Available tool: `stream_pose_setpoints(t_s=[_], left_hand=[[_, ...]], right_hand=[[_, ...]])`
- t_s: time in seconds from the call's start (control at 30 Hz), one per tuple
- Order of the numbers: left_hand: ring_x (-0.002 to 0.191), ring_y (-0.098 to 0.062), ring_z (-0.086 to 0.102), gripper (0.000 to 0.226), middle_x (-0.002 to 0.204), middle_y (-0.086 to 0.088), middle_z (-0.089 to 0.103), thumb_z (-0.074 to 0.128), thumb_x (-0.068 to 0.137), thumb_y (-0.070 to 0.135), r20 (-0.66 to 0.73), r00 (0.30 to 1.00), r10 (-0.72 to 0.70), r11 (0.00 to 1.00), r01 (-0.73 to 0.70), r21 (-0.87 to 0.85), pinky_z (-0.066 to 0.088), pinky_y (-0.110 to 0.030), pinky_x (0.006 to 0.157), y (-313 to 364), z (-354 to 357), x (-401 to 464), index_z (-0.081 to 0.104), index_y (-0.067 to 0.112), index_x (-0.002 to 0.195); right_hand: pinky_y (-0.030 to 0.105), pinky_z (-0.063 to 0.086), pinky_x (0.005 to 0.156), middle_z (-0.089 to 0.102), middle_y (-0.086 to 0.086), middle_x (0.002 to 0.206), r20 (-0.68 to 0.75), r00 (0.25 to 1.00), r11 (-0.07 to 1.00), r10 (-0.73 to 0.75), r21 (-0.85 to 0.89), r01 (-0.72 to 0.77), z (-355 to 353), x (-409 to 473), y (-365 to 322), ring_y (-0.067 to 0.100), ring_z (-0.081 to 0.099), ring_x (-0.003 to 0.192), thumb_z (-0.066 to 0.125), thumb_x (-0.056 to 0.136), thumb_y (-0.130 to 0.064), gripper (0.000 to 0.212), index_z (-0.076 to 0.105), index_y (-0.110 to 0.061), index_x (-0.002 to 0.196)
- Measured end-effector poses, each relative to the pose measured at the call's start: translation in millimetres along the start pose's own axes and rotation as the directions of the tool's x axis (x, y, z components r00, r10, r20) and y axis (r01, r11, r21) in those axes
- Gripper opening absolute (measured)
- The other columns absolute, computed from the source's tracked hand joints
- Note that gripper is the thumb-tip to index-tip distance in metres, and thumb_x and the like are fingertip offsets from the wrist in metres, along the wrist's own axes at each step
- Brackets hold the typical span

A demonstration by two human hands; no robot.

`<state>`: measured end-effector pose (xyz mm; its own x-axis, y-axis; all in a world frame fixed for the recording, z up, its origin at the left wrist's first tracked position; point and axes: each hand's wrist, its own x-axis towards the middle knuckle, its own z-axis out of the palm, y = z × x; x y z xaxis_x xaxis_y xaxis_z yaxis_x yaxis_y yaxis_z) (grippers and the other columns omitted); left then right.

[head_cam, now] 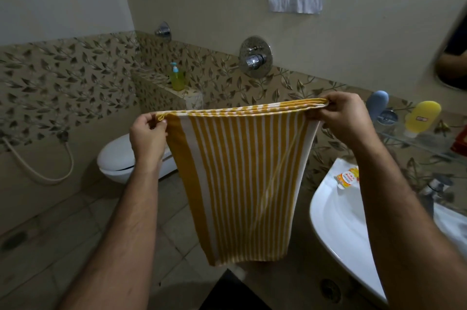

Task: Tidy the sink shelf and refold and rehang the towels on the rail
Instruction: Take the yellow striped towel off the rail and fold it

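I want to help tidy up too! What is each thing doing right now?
Striped towel: folded, hanging stretched between both hands.
Left hand: pinching the towel's top corner.
Right hand: gripping the other top corner.
Toilet lid: closed.
Yellow bottle: standing cap-down on the glass shelf.
Green pump bottle: upright on the ledge.

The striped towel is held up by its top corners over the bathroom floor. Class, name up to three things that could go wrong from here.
1. The left hand only pinches one corner of the striped towel; a slip may drop that side to the floor.
2. The layers gathered in the right hand could shift, spoiling the fold.
3. A swing to the right might brush the sachet on the sink rim.
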<state>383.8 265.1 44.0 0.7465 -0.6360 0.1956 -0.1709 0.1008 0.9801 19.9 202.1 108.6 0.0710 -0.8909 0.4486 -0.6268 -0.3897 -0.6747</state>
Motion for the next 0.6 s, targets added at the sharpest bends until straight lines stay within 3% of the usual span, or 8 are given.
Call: stream_pose_setpoints(t_s=[0.1, 0.17, 0.23, 0.33, 0.47, 0.53, 0.6], left_hand=[[0.09, -0.005, 0.062, 0.022, 0.1, 0.004, 0.067, 0.059, 0.093, 0.008, 0.051, 0.998, 0.043, 0.998, -0.041, -0.037, 0.048, -0.016, 0.074, 6.8, -5.4, -2.3, 0.063, 0.019, 0.113], [0.09, -0.003, 0.061, 0.023, 0.097, 0.008, 0.065, 0.057, 0.094, 0.006, 0.083, 0.995, 0.052, 0.996, -0.045, -0.083, 0.046, -0.014, 0.073, 10.9, -9.4, -0.5, 0.062, 0.02, 0.111], [0.087, -0.002, 0.06, 0.023, 0.094, 0.008, 0.064, 0.054, 0.095, 0.003, 0.122, 0.991, 0.058, 0.987, -0.039, -0.155, 0.048, -0.015, 0.073, 15.6, -12.7, 0.1, 0.06, 0.021, 0.107], [0.079, -0.003, 0.059, 0.024, 0.09, 0.005, 0.062, 0.05, 0.097, 0.002, 0.2, 0.978, 0.064, 0.975, -0.018, -0.222, 0.052, -0.018, 0.07, 22.1, -10.0, -2.2, 0.059, 0.025, 0.099], [0.078, -0.01, 0.057, 0.018, 0.09, 0.001, 0.06, 0.048, 0.099, 0.008, 0.22, 0.975, 0.023, 0.976, 0.026, -0.215, 0.05, -0.026, 0.07, 23.1, 2.7, -4.8, 0.056, 0.024, 0.104], [0.094, -0.016, 0.057, 0.016, 0.101, -0.001, 0.059, 0.045, 0.1, 0.015, 0.249, 0.968, 0.027, 0.994, 0.0, -0.107, 0.05, -0.032, 0.081, 20.7, 6.9, -4.5, 0.051, 0.025, 0.112], [0.103, -0.02, 0.057, 0.016, 0.108, -0.003, 0.058, 0.043, 0.101, 0.02, 0.261, 0.964, 0.047, 0.999, -0.044, -0.018, 0.049, -0.039, 0.091, 22.1, 8.6, -5.5, 0.047, 0.027, 0.115]], right_hand=[[0.031, 0.052, 0.061, 0.071, 0.007, 0.073, -0.03, 1.0, 0.996, 0.007, 0.094, -0.004, -6.2, -2.9, -2.6, 0.015, 0.063, 0.064, 0.072, 0.084, -0.015, 0.003, 0.072, -0.014, 0.081], [0.024, 0.047, 0.057, 0.064, 0.005, 0.071, 0.053, 0.998, 0.981, 0.03, 0.192, -0.04, -13.3, -4.1, -3.5, 0.01, 0.056, 0.06, 0.069, 0.088, -0.014, 0.008, 0.069, -0.013, 0.08], [0.021, 0.048, 0.064, 0.066, 0.001, 0.076, 0.192, 0.981, 0.93, 0.026, 0.356, -0.094, -22.2, -5.2, -4.8, 0.008, 0.061, 0.067, 0.064, 0.092, -0.011, 0.008, 0.066, -0.012, 0.084], [0.03, 0.054, 0.077, 0.068, 0.002, 0.089, 0.275, 0.956, 0.814, 0.1, 0.53, -0.237, -20.3, -6.9, -5.6, 0.014, 0.066, 0.083, 0.051, 0.099, -0.013, 0.015, 0.065, -0.016, 0.093], [0.032, 0.052, 0.077, 0.067, 0.001, 0.089, 0.232, 0.944, 0.773, 0.234, 0.544, -0.326, 5.5, -9.5, -8.7, 0.013, 0.064, 0.081, 0.044, 0.104, -0.021, 0.021, 0.064, -0.019, 0.097], [0.033, 0.053, 0.081, 0.068, 0.002, 0.091, 0.247, 0.943, 0.776, 0.222, 0.542, -0.324, 8.1, -7.7, -6.7, 0.016, 0.064, 0.086, 0.049, 0.102, -0.021, 0.016, 0.064, -0.019, 0.098], [0.032, 0.057, 0.078, 0.071, 0.003, 0.092, 0.366, 0.921, 0.795, 0.137, 0.513, -0.322, -2.6, -5.0, -4.1, 0.018, 0.068, 0.087, 0.064, 0.092, -0.019, 0.008, 0.065, -0.017, 0.099]])
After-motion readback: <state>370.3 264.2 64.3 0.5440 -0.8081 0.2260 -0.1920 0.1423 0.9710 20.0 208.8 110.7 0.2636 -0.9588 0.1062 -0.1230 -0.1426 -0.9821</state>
